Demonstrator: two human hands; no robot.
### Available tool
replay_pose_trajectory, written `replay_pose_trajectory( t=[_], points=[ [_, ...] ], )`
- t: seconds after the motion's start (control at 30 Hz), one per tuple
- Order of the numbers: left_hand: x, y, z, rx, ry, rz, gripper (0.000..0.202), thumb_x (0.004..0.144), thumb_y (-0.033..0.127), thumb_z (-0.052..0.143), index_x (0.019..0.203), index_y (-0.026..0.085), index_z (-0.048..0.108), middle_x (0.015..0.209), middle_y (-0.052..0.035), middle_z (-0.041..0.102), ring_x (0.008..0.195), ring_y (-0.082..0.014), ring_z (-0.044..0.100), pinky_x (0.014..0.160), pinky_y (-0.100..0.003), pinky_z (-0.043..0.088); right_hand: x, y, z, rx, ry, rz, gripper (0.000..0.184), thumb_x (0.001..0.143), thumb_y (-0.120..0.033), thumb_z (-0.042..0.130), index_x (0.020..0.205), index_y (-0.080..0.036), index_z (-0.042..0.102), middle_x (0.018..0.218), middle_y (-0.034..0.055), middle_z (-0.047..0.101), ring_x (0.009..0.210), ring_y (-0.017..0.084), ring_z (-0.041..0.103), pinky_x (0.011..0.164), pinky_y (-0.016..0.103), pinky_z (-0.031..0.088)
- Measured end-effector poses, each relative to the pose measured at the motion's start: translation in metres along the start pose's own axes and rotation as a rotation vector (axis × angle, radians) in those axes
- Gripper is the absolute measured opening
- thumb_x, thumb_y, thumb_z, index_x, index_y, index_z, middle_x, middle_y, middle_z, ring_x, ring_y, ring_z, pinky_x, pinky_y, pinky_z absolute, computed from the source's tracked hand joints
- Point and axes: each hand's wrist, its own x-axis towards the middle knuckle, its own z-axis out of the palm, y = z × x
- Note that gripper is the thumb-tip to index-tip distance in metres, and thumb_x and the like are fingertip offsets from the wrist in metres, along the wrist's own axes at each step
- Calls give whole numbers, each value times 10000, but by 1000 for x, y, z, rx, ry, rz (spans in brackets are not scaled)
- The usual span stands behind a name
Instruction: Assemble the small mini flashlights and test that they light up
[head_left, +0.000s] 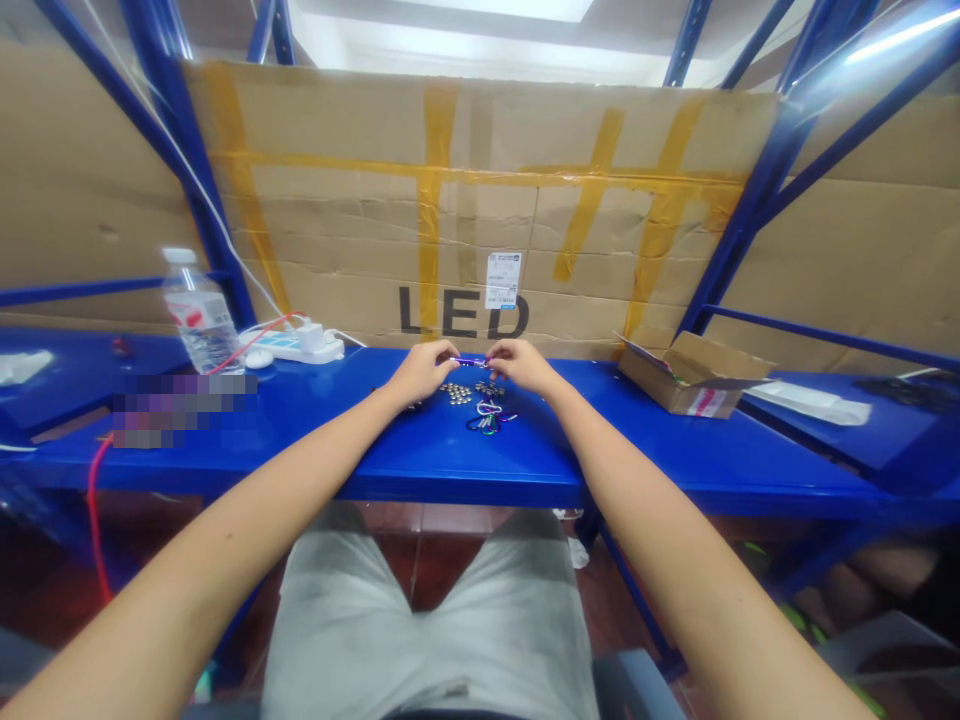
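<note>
My left hand (422, 368) and my right hand (523, 364) are held close together above the blue bench (420, 455), fingers pinched. Between them they hold a small purple clip (472, 361), one hand at each end. Just below the hands lies a pile of small silver metal rings (455, 393). Next to it, nearer to me, lie several coloured clips (490, 418) in a loose heap. My lap in grey shorts shows under the bench edge.
A water bottle (199, 315) stands at the left, with a white power strip (298, 342) and red cable behind it. An open cardboard box (694, 374) sits at the right. A taped cardboard wall marked LED (480, 210) backs the bench, between blue rack posts.
</note>
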Motion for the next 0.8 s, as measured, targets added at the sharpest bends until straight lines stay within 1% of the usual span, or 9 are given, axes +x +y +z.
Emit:
replay_pose_trajectory(
  t=[0.07, 0.13, 0.23, 0.33, 0.43, 0.53, 0.7, 0.8],
  points=[
    [1, -4, 1, -2, 33, 7, 182, 854, 367, 644, 884, 213, 738, 845, -75, 704, 832, -277, 611, 903, -443, 454, 4, 7, -2, -40, 36, 2, 97, 839, -75, 643, 781, -147, 615, 614, 18, 657, 593, 135, 626, 590, 234, 467],
    [4, -9, 1, 33, 41, -6, 157, 843, 351, 662, 863, 216, 739, 826, -66, 708, 833, -268, 617, 904, -427, 460, 8, 14, -2, -59, 57, -16, 100, 826, -73, 656, 768, -149, 628, 605, 8, 654, 605, 140, 637, 626, 241, 483],
    [11, -15, 0, 190, -31, -69, 143, 846, 305, 654, 900, 207, 743, 883, -59, 733, 874, -241, 640, 881, -376, 483, 16, 24, 2, -133, 94, -15, 109, 803, -36, 643, 783, -142, 664, 650, 11, 678, 648, 145, 654, 679, 249, 502],
    [18, -20, -2, 327, -114, -126, 159, 849, 292, 657, 938, 206, 755, 945, -66, 754, 901, -230, 664, 832, -340, 501, 22, 31, 7, -271, 117, -9, 100, 789, -40, 668, 795, -130, 712, 784, 55, 739, 757, 163, 675, 766, 266, 515],
    [24, -26, -4, 421, -166, -152, 165, 848, 291, 659, 950, 229, 773, 989, -66, 765, 939, -237, 678, 831, -335, 508, 25, 37, 9, -375, 91, 3, 130, 799, -36, 662, 815, -128, 753, 878, 84, 770, 848, 185, 695, 828, 273, 519],
    [26, -32, -9, 497, -208, -176, 182, 843, 274, 654, 964, 241, 786, 1036, -64, 771, 986, -252, 684, 850, -341, 507, 25, 40, 6, -444, 62, 35, 182, 797, -11, 643, 829, -127, 780, 906, 96, 782, 884, 196, 709, 852, 269, 522],
    [27, -39, -17, 585, -270, -220, 221, 823, 300, 688, 1005, 239, 798, 1056, -81, 766, 994, -263, 685, 835, -336, 508, 22, 42, -2, -431, 117, 71, 191, 814, -40, 632, 882, -115, 794, 961, 113, 789, 946, 202, 717, 878, 259, 524],
    [31, -40, -19, 643, -309, -228, 232, 830, 309, 688, 1026, 241, 794, 1081, -92, 758, 1021, -263, 680, 849, -329, 511, 22, 43, -5, -404, 142, 98, 185, 813, -52, 631, 886, -109, 792, 963, 118, 789, 942, 201, 718, 881, 264, 527]
  ],
)
